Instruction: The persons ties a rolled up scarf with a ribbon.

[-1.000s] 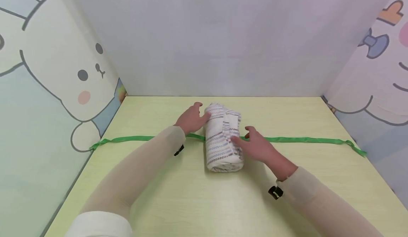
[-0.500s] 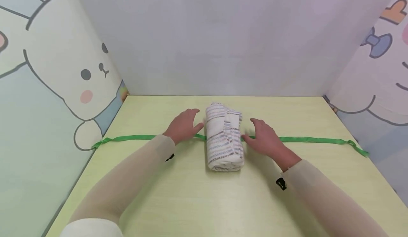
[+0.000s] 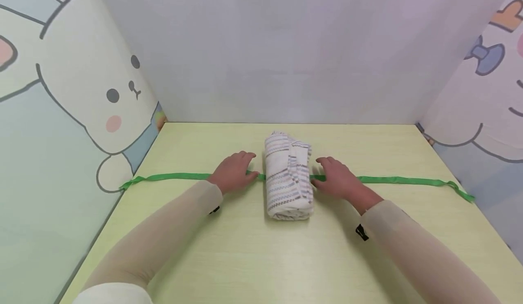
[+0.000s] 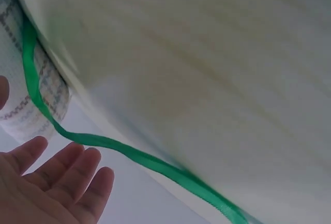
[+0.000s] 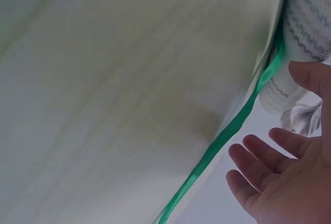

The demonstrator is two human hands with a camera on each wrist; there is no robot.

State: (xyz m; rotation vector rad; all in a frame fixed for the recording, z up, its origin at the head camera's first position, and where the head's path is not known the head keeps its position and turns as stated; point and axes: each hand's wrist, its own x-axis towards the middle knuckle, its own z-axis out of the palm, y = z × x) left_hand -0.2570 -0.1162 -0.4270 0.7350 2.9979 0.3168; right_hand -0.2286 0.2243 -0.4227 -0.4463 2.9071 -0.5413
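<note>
A rolled white towel (image 3: pixel 282 176) with striped bands lies lengthwise on the table, its coiled end toward me. A green ribbon (image 3: pixel 392 180) runs crosswise beneath it and comes out on both sides. My left hand (image 3: pixel 234 172) is just left of the towel, over the ribbon, with relaxed fingers and nothing in them. On the other side, my right hand (image 3: pixel 337 176) hovers near the towel's right edge, its fingers loosely bent and holding nothing. Both wrist views show the spread fingers near the ribbon (image 4: pixel 150 162), with part of the towel (image 5: pixel 305 22) beside them.
The pale wooden table (image 3: pixel 245 258) ends at a plain light back wall (image 3: pixel 278 54). Side panels printed with cartoon animals (image 3: pixel 81 90) stand at left and right. The ribbon's ends lie near the table's two sides.
Both hands have left the towel, where they touched it a second ago. The left hand has moved left and toward me; the right has shifted right. The towel stays in place.
</note>
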